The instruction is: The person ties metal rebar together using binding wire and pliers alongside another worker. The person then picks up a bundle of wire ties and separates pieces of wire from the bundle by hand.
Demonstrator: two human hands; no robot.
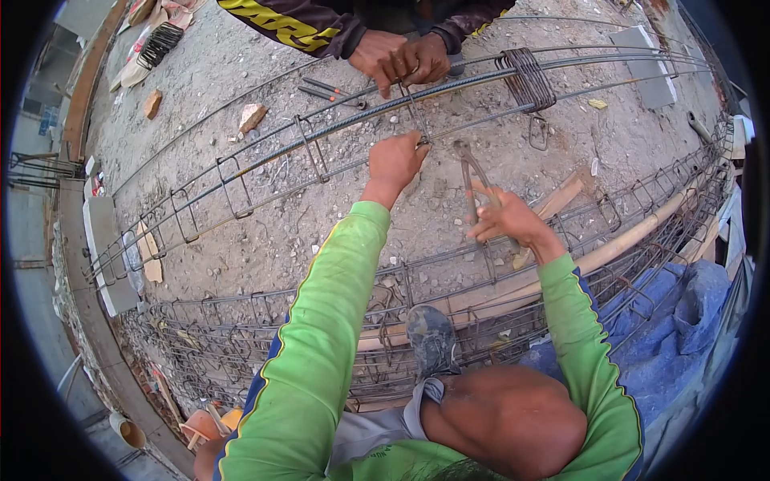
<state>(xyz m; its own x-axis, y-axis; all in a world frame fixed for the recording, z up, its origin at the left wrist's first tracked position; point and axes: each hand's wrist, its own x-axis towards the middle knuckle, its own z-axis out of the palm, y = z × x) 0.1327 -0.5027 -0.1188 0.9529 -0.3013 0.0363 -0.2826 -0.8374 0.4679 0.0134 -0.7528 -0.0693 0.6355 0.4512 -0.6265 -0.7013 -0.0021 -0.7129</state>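
My left hand (393, 166) is closed at the lower corner of a steel stirrup (411, 108), against a thin reinforcing bar (350, 167); its fingertips partly hide the joint. My right hand (511, 218) grips the handles of rusty pincers (468, 166), whose head points up and left, apart from the bars. Across from me a co-worker's two hands (403, 60) meet at the top of the same stirrup, by a ribbed bar (337, 122). Other stirrups (311, 148) hang along the bars to the left.
A bundle of stirrups (527, 78) hangs on the bars at right. Another pair of pincers (329, 93) lies beyond them. Near my shoe (433, 341) run a finished rebar cage (265, 317) and a bamboo pole (634, 224). A blue tarp (642, 345) is at right.
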